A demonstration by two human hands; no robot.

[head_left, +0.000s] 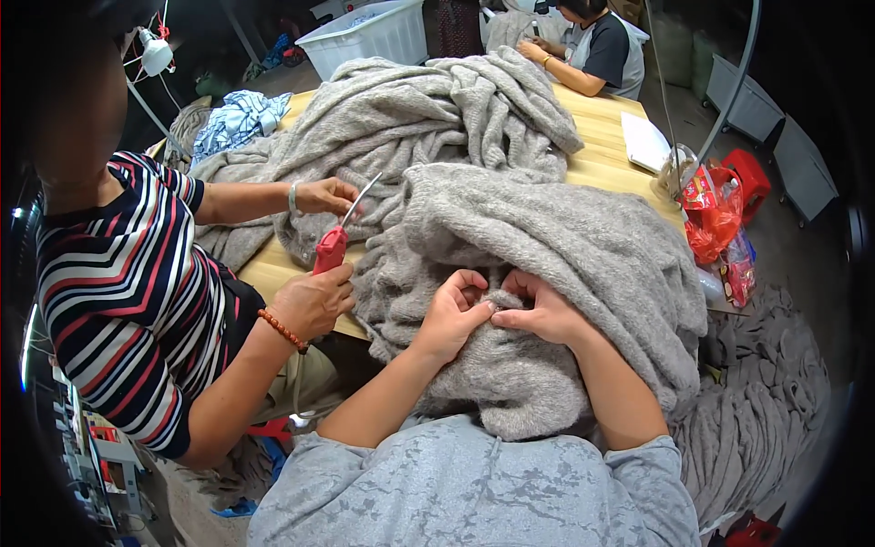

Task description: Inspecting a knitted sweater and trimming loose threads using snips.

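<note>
A heavy grey knit fabric (583,237) lies heaped in front of me and spills over the near table edge into my lap. My left hand (456,310) pinches a small fold of it between thumb and bent fingers. Right beside it, my right hand (538,310) grips the same fold, the two thumbs almost meeting. Part of my right fingers is hidden under the overhanging cloth. At my left, a co-worker in a striped top (137,301) holds red-handled scissors (332,246), blades pointing up, close to the fabric.
More grey fabric (392,109) is piled across the wooden table (602,128). White papers (644,141) and a red plastic bag (711,214) lie at the right. Another person (606,46) sits at the far end near a white bin (365,41). Grey cloth (756,392) covers the floor at right.
</note>
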